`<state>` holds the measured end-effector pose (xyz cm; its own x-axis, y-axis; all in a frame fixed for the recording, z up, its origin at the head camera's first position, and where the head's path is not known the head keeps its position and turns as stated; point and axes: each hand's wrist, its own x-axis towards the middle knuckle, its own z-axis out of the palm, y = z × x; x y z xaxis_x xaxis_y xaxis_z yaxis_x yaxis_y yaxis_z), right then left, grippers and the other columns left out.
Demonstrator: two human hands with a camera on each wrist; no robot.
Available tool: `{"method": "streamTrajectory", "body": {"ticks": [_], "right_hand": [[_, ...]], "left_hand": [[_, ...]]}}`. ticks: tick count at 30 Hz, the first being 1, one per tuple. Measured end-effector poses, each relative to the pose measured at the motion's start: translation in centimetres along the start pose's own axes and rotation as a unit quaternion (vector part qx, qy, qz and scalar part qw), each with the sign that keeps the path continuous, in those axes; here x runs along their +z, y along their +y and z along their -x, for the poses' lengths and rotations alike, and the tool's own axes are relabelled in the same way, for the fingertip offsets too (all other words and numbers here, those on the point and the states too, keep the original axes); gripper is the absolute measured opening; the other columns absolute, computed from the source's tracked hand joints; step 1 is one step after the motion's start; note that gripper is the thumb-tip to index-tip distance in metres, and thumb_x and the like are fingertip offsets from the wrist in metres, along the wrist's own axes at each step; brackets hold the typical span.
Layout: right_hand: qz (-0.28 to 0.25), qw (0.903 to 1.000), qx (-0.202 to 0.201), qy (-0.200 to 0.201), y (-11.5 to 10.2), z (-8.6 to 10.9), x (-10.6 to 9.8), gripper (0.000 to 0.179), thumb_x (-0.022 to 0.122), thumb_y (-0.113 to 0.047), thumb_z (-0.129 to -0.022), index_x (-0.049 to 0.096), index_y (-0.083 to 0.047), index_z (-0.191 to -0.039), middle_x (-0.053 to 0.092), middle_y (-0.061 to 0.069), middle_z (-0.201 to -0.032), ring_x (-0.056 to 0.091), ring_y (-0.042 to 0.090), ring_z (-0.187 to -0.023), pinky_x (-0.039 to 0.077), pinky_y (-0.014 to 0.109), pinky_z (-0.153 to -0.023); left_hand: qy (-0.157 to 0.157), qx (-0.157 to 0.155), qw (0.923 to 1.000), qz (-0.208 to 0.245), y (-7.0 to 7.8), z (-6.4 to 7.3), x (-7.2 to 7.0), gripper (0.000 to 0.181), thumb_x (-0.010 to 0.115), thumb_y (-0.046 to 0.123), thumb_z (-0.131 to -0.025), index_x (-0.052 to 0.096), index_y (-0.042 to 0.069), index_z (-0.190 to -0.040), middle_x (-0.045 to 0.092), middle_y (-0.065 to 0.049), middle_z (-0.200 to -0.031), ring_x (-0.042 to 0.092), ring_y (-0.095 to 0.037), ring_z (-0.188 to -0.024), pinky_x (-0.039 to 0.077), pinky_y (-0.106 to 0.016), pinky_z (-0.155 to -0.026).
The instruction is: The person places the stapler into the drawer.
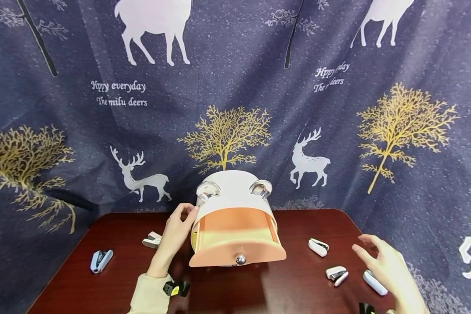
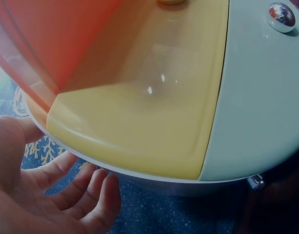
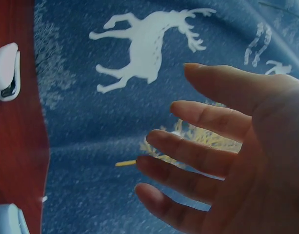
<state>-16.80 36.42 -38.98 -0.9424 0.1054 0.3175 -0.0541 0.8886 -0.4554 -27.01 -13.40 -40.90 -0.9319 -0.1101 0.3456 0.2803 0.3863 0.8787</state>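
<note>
A white rounded storage box with two shiny round ears stands at the middle of the table. Its orange top drawer, with a silver knob, is pulled out; no item shows inside. My left hand rests against the box's left side, its fingers loosely bent along the rim. In the left wrist view a yellow drawer and a pale green drawer are closed below the orange one. My right hand hovers, fingers spread, above a light blue stapler and holds nothing.
Two white staplers lie right of the box. Left of it are a blue stapler and a white-and-pink stapler. A dark red table carries everything; a blue deer-print cloth hangs behind.
</note>
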Motion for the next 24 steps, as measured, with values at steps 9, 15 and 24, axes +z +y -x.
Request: {"method": "streamTrajectory", "body": {"ticks": [9,15,24], "right_hand": [[0.006,0.9999,0.0,-0.013,3.0,0.2,0.7,0.051,0.069,-0.034,-0.091,0.057,0.003,-0.123,0.06,0.03,-0.118,0.058,0.049,-0.104,0.044,0.058,-0.081],[0.002,0.9987,0.022,-0.045,4.9,0.0,1.3,0.056,0.07,-0.034,-0.09,0.052,0.006,-0.126,0.057,0.036,-0.117,0.058,0.05,-0.103,0.045,0.059,-0.081],[0.008,0.998,0.005,-0.063,6.7,-0.4,2.7,0.056,0.074,-0.028,-0.086,0.053,0.008,-0.123,0.053,0.037,-0.12,0.054,0.054,-0.104,0.043,0.059,-0.077]], "left_hand": [[0.001,0.002,1.0,-0.006,0.1,0.1,-0.1,0.029,0.061,0.039,-0.097,0.062,0.012,-0.108,0.061,-0.004,-0.094,0.055,-0.017,-0.084,0.043,-0.026,-0.071],[0.0,-0.003,1.0,-0.003,0.1,0.0,0.0,0.028,0.061,0.04,-0.096,0.062,0.014,-0.107,0.06,-0.004,-0.092,0.055,-0.017,-0.083,0.044,-0.027,-0.071],[-0.003,-0.008,1.0,0.003,0.2,0.1,-0.3,0.03,0.061,0.042,-0.096,0.061,0.014,-0.107,0.06,-0.004,-0.093,0.055,-0.018,-0.086,0.043,-0.03,-0.074]]}}
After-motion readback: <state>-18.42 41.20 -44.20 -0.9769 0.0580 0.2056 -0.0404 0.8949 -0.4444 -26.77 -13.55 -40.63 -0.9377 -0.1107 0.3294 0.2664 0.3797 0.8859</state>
